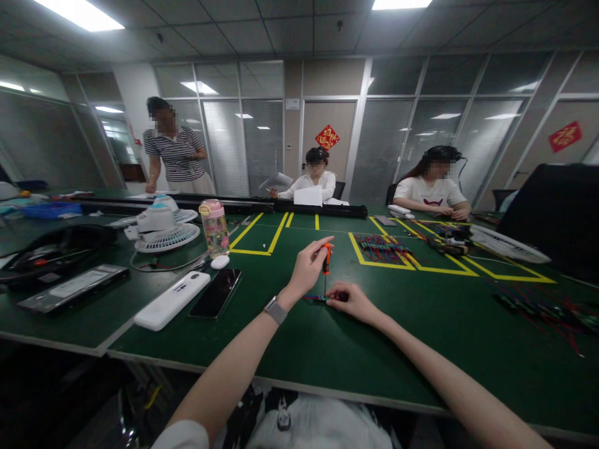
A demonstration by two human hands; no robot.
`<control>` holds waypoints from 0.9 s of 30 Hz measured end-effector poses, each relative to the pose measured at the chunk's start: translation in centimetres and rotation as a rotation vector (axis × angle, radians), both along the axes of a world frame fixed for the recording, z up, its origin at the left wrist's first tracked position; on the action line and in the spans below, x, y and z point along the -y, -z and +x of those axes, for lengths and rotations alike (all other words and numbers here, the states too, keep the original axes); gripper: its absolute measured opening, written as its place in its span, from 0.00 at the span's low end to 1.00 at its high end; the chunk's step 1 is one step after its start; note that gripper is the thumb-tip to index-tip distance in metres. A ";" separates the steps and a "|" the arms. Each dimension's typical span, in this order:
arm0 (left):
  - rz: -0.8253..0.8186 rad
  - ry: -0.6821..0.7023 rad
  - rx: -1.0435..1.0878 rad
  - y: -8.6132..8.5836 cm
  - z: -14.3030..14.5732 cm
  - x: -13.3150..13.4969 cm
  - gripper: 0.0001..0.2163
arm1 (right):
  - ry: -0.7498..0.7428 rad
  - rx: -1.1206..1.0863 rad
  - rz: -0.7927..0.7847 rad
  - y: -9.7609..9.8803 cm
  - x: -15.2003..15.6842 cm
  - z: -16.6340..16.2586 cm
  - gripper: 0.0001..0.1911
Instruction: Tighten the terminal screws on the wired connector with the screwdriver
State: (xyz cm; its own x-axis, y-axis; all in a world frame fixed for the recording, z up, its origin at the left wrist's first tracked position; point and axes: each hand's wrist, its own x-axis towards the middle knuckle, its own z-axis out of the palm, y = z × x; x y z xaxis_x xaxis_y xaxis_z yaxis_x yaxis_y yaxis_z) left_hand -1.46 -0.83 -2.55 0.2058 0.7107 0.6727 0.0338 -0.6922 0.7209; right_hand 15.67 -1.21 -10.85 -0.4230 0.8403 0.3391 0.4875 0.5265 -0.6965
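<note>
My left hand [307, 267] grips the orange and black handle of a screwdriver [326, 262], held upright with its thin shaft pointing down. The screwdriver's tip meets a small green terminal block with wires [320, 299] lying on the table. Pressed against that block from the right are the fingers of my right hand [350, 302], closed on its end. Red and blue wires trail from the block's left side. Part of the block is hidden behind my right fingertips.
Wired parts [384, 248] lie inside a yellow-taped area; more wired parts [547, 308] are at right. To the left are a black phone [216, 293], a white power bank [173, 300], a bottle [214, 231] and a white fan [166, 234]. Several people are across the table.
</note>
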 end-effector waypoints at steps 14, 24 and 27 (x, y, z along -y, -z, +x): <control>-0.017 0.051 0.006 0.1 0.2 0.2 0.16 | -0.023 -0.002 0.022 -0.2 0.1 0.1 0.10; 0.007 -0.022 -0.022 0.0 0.2 0.4 0.15 | -0.008 0.012 0.021 -0.5 0.3 0.0 0.09; -0.042 0.039 0.020 0.1 0.3 0.2 0.15 | -0.006 0.006 0.019 -0.5 0.3 -0.1 0.09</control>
